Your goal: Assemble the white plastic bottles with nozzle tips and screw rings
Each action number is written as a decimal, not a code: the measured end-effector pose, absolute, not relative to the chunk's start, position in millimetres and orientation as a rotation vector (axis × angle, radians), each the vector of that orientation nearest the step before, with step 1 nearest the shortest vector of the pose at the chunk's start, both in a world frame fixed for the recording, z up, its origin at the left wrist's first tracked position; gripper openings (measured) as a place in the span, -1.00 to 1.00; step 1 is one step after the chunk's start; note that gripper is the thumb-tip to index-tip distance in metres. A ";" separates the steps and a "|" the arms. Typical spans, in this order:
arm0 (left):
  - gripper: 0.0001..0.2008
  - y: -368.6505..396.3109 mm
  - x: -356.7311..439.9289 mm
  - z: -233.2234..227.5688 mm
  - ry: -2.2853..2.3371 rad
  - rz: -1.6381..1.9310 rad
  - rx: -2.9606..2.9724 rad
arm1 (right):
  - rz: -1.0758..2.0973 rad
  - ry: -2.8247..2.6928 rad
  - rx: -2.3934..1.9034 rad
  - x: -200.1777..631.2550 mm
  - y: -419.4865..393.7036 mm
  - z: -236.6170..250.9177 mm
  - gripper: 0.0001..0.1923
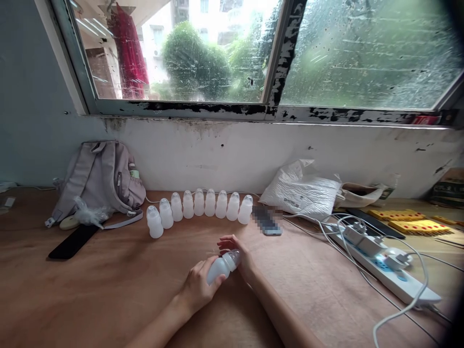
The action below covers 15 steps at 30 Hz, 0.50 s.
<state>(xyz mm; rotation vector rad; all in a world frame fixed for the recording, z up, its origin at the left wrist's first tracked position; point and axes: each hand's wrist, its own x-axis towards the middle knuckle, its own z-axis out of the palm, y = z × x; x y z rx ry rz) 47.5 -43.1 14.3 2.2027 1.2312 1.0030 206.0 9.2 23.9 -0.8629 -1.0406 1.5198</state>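
Both hands low: left hand (197, 285) grips bottle (222, 267), right hand (237, 251) at cap.

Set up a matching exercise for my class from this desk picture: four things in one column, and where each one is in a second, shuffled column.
Things
1. bottle in the hands
2. row of small bottles
3. grey backpack
4. white power strip

Places
A. left, leaning against the wall
B. right side of the desk, with chargers plugged in
C. tilted above the desk, left hand round its body, right hand at its cap
D. standing in a curved line near the wall, at the middle

Pairs: 1-C, 2-D, 3-A, 4-B
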 end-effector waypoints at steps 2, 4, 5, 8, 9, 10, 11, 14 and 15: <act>-0.62 -44.0 43.2 14.0 1.187 1.021 2.229 | 1.532 -0.955 -0.827 204.5 11.0 22.7 -0.58; -0.58 -45.0 34.3 13.8 1.150 1.025 2.220 | 1.550 -0.885 -0.816 204.5 13.8 20.8 -0.59; -0.56 -45.4 27.6 13.3 1.154 1.022 2.192 | 1.559 -0.858 -0.824 205.3 15.7 19.5 -0.60; -0.50 -43.1 -2.7 7.9 1.259 1.051 2.022 | 1.578 -0.799 -0.857 209.7 21.8 15.3 -0.64; -0.50 -40.5 -15.8 4.5 1.303 1.095 1.952 | 1.580 -0.785 -0.860 211.3 23.6 14.1 -0.65; -0.51 -36.7 -29.8 0.2 1.330 1.149 1.888 | 1.579 -0.773 -0.860 212.5 25.0 13.1 -0.66; -0.52 -31.8 -44.3 -4.6 1.362 1.213 1.822 | 1.576 -0.765 -0.860 213.4 26.0 12.3 -0.67; -0.49 -13.2 -86.6 -19.7 1.431 1.471 1.573 | 1.569 -0.771 -0.861 213.5 26.7 10.5 -0.68; -0.46 -6.8 -98.8 -23.7 1.431 1.525 1.512 | 1.563 -0.782 -0.862 212.9 26.5 10.1 -0.69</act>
